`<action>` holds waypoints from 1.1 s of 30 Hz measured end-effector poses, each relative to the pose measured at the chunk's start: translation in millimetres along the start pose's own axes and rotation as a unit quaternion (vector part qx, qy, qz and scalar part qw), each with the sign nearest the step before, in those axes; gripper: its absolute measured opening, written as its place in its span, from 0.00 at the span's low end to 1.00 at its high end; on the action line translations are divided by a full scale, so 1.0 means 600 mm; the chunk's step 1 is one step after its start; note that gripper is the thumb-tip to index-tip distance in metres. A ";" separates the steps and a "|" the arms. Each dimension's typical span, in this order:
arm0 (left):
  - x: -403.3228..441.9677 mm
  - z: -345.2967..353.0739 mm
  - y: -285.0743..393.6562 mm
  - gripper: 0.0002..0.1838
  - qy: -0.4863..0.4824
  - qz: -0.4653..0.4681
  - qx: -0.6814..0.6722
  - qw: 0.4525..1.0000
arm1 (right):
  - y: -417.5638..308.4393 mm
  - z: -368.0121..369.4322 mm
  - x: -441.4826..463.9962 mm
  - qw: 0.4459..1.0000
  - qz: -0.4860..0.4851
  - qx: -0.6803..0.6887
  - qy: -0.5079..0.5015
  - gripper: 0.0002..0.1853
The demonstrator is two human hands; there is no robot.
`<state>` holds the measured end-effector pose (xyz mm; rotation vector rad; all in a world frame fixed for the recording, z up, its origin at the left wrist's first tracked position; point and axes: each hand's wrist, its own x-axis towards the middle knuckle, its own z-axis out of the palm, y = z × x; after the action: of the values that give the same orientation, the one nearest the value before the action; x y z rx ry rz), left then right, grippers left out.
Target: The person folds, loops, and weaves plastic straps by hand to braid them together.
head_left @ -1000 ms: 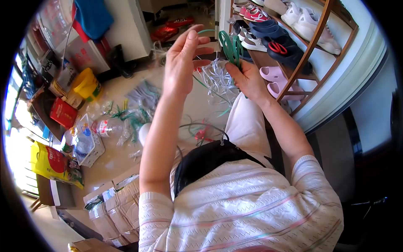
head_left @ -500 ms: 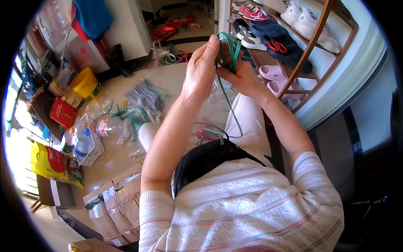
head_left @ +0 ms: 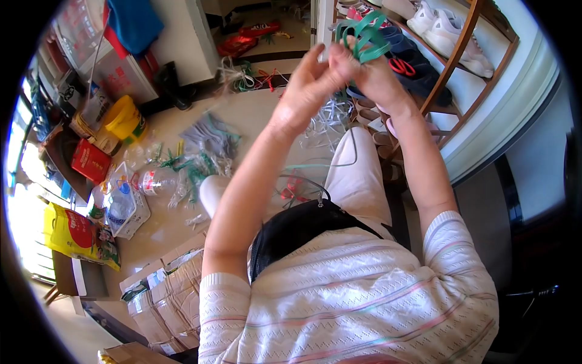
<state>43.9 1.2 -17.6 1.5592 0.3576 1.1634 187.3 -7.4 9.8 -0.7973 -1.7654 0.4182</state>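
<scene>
A bundle of flat green plastic strap (head_left: 370, 37), bent into several loops, sticks up above my hands in front of the shoe rack. My right hand (head_left: 381, 84) is closed around the base of the loops. My left hand (head_left: 315, 88) is beside it, its fingertips overlapping the right hand. Motion smears the left fingers, so whether they pinch the strap is unclear. A thin green length of strap (head_left: 355, 148) hangs from the hands and curves across my lap.
To the right stands a wooden shoe rack (head_left: 451, 64) with shoes. A heap of pale strap (head_left: 330, 118) lies beyond my knee. On the left are a white basket (head_left: 142, 215) with bottles, a yellow bucket (head_left: 121, 115), grey strips (head_left: 209, 136) and a cardboard box (head_left: 173, 303).
Both hands have shifted, with the right hand and green loops moving up and to the right. The loops have fanned wider, and the left hand has tilted toward the right one.
</scene>
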 end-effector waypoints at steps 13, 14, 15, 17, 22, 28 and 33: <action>0.018 -0.007 0.014 0.25 0.105 0.077 0.332 0.934 | -0.037 0.026 0.036 0.989 0.068 0.116 0.054 0.17; 0.019 -0.006 0.015 0.24 0.112 0.073 0.329 0.935 | -0.042 0.029 0.039 0.989 0.093 0.089 0.071 0.18; 0.024 -0.007 0.010 0.22 0.130 0.088 0.332 0.930 | -0.041 0.035 0.044 0.993 0.035 0.079 0.085 0.19; 0.028 -0.006 0.006 0.22 0.151 0.106 0.320 0.929 | -0.041 0.037 0.047 0.994 0.032 0.081 0.070 0.18; 0.026 -0.008 0.002 0.20 0.150 0.111 0.276 0.943 | -0.044 0.039 0.053 0.981 0.029 0.179 0.075 0.15; 0.025 -0.024 0.046 0.25 -0.008 -0.012 0.031 0.999 | -0.031 0.055 0.052 0.926 0.119 0.331 0.139 0.12; 0.017 -0.027 0.060 0.15 -0.029 -0.084 0.185 0.979 | -0.011 0.063 0.061 0.890 0.099 0.394 0.206 0.12</action>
<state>23.3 5.8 17.4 1.8384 0.6842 0.9532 143.8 17.1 26.7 -0.4227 -0.9761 0.9503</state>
